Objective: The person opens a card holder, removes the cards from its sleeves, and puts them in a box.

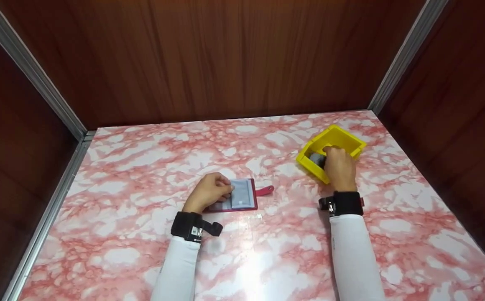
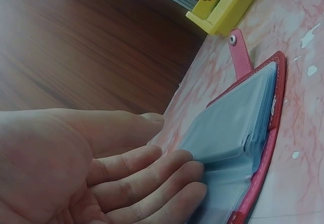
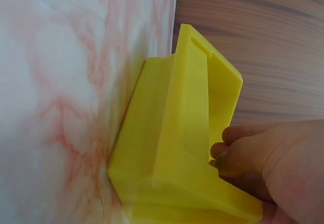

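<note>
A card holder (image 1: 242,194) with a red cover and clear plastic sleeves lies spread on the table. In the left wrist view its sleeves (image 2: 228,122) and the pink snap strap (image 2: 240,54) show clearly. My left hand (image 1: 211,190) is at its left part, fingers loosely bent by the sleeves, thumb apart from them. My right hand (image 1: 340,167) reaches into a yellow bin (image 1: 353,144), fingers curled. In the right wrist view the bin wall (image 3: 152,127) hides part of the fingers, and whether they pinch anything is unclear. Beside them in the bin is a grey object (image 1: 317,159).
The table (image 1: 150,159) has a red and white marbled top. Brown wood-look panels (image 1: 225,58) rise behind it and at both sides, with grey metal posts (image 1: 405,54) at the corners. The bin stands at the back right.
</note>
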{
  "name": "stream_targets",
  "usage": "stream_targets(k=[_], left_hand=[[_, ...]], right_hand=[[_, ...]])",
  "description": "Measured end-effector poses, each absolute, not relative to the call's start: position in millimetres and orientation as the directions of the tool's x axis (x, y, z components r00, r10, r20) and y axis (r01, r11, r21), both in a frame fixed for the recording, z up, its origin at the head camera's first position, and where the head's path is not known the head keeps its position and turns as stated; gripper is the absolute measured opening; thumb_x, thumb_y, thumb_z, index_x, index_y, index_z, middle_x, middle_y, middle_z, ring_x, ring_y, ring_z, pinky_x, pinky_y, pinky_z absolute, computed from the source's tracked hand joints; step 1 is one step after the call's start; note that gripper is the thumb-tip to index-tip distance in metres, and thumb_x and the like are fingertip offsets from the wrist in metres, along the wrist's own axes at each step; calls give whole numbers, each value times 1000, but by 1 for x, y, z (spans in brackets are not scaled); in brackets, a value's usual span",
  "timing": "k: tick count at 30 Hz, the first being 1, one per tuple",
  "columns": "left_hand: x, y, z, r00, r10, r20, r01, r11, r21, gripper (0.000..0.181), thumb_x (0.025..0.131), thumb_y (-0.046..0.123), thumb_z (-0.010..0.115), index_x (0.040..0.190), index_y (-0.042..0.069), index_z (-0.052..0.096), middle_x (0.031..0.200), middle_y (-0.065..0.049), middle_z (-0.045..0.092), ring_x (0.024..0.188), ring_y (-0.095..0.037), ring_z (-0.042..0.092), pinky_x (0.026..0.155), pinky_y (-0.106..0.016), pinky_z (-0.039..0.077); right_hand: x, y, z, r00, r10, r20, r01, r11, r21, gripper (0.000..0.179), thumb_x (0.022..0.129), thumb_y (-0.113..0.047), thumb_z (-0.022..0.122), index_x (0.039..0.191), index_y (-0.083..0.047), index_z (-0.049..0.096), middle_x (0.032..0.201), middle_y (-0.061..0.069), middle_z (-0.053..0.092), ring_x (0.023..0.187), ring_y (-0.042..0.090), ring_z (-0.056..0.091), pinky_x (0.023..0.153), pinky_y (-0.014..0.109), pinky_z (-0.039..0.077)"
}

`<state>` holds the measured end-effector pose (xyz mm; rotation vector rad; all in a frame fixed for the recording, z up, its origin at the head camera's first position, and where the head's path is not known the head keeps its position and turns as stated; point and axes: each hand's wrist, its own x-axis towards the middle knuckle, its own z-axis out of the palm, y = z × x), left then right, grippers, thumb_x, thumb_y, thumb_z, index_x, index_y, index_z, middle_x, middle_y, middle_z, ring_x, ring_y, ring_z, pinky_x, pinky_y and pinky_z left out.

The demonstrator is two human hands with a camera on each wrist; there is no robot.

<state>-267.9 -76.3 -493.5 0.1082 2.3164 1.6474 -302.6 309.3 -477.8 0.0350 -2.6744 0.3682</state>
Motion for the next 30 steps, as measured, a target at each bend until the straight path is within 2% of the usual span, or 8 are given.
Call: stream_targets(k=[6, 10, 13, 16, 22, 30], left_hand=[[-268, -77, -493, -955, 216, -203, -117, 356, 927, 16, 101, 11, 74, 111, 0, 68, 93, -8, 73, 82, -19, 74, 75, -29, 66], [-268, -77, -493, -956, 208, -204, -116, 370, 922, 16, 101, 12, 75, 111, 1, 68, 95, -8, 74, 82, -19, 74, 75, -29, 66], [-267, -78, -492, -960, 197, -197, -108, 389, 915, 16, 101, 12, 74, 111, 1, 69, 95, -9, 74, 82, -20, 74, 75, -29, 65], [-267, -79, -491, -966, 182, -184, -95, 415, 905, 16, 100, 12, 74, 111, 1, 69, 94, -8, 73, 83, -21, 74, 75, -29, 65], [-268, -83, -490, -969, 154, -191, -114, 408, 906, 16, 99, 12, 76, 110, 2, 69, 91, -4, 72, 82, -19, 73, 75, -28, 64], [-269, -93, -490, -973, 151, -173, -88, 451, 888, 19, 98, 14, 76, 110, 2, 68, 92, -5, 75, 76, -18, 73, 74, -28, 63]], right_hand=[[-299, 309, -471, -896, 42, 442, -92, 956, -278, 27, 96, 10, 59, 117, 10, 77, 112, 34, 76, 95, 55, 75, 80, 67, 64], [-297, 302, -461, -911, 5, 413, -148, 929, -338, 22, 98, 3, 67, 116, 6, 79, 113, 30, 78, 99, 49, 77, 86, 64, 65], [-296, 287, -454, -931, -96, 352, -237, 893, -383, 19, 100, -4, 72, 116, 2, 81, 113, 23, 81, 103, 41, 78, 93, 58, 65], [-295, 263, -452, -929, -250, 272, -346, 849, -401, 21, 100, -11, 76, 117, 0, 81, 116, 19, 82, 108, 36, 78, 99, 54, 65], [-292, 208, -462, -886, -449, 120, -458, 799, -389, 28, 98, -25, 82, 121, -9, 83, 119, 10, 84, 112, 28, 79, 102, 47, 66], [-288, 169, -479, -766, -628, 136, -633, 699, -333, 20, 94, -26, 87, 110, -13, 85, 106, 4, 85, 93, 21, 78, 88, 42, 67]])
